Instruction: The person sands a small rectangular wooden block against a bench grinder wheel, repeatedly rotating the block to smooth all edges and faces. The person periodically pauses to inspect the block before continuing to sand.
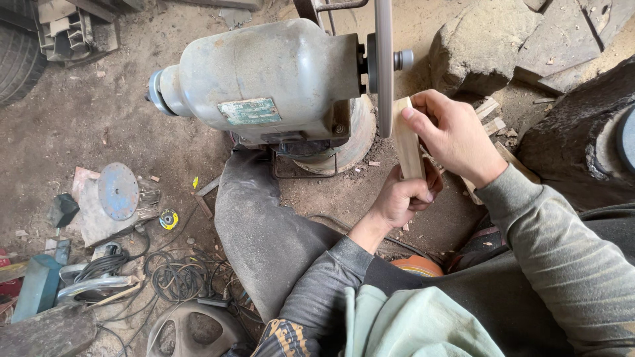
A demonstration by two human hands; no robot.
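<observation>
Right of frame centre, my left hand point(405, 198) grips the lower end of a pale flat wooden strip point(408, 142). My right hand point(450, 132) pinches its top against the grey grinding disc point(383, 63) of the worn grey-green motor point(264, 76).

Pale smooth wood strip point(408, 142); dull worn metal grinder point(264, 76).

Daylit dirt floor point(79, 125) strewn with coiled cables point(178, 274), scrap metal, rough stones point(483, 39) and wood offcuts.
</observation>
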